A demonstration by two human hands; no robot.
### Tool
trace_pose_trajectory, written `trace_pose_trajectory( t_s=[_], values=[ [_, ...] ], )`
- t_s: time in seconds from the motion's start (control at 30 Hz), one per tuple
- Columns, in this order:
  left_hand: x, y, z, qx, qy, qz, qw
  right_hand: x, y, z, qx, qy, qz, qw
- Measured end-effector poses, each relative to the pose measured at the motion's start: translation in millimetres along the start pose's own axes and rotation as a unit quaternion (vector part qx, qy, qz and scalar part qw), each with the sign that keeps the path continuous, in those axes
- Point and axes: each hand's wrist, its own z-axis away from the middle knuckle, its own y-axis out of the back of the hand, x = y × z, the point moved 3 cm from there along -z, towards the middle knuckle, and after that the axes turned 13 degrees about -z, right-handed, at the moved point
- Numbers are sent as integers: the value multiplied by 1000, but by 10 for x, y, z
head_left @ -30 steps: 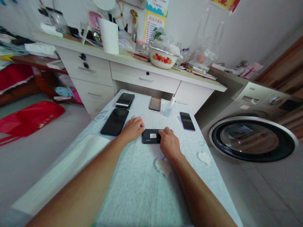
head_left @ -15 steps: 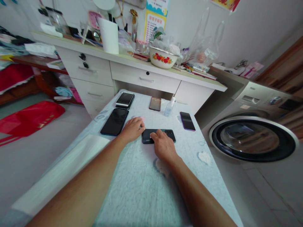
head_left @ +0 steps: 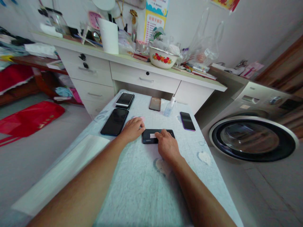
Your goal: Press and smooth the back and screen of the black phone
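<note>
Crosswise, black phone [head_left: 153, 141], long axis left-to-right (logo [head_left: 148, 140] leftward).

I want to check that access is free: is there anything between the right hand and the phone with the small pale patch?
No visible obstacle: the right hand is on the phone, its fingertips at the pale patch. What the hand covers is hidden.

"How many phones lie singly on the table [head_left: 132, 189]?"
"Three: a labelled phone [head_left: 151, 140] just below centre, a large phone [head_left: 115, 122] left, a purple-edged phone [head_left: 187, 121] right."
"Stacked ones?"
"One stack [head_left: 124, 100], above left of centre, at least two."
"Cases and bottles?"
"One case [head_left: 155, 104], one bottle [head_left: 169, 108], both above centre."
"Hands?"
"Two: left hand [head_left: 133, 128], right hand [head_left: 167, 144]."
</note>
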Motion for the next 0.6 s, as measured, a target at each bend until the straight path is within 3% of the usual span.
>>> trace_pose_trajectory(
  t_s=[0.17,0.33,0.6],
  values=[
    [-7,-7,1,-5,-1,-3,1000,113,25,15,21,-29,0,999],
    [6,12,5,-5,1,1,1000,106,30,24,3,-53,1,999],
    [6,5,-1,2,6,17,1000,-36,-21,49,4,15,4,1000]
  ],
)
